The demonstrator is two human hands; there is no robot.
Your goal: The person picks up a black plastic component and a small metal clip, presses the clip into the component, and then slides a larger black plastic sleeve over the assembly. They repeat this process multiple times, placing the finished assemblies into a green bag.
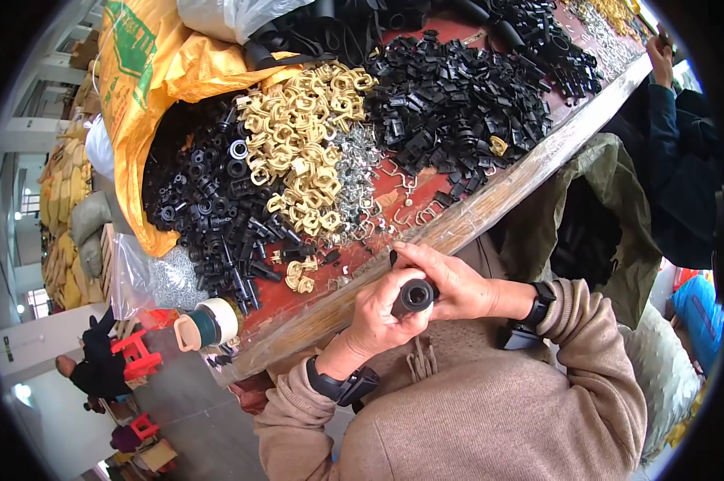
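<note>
A black tubular part [415,297] is being clamped by the curled fingers of the left hand [375,309] and the right hand [462,289], and is being held at the near wooden edge [474,210] of the red table [326,278]. Farther off, pale yellow clips [298,152] are being bordered by black fittings [209,208] at left.
</note>
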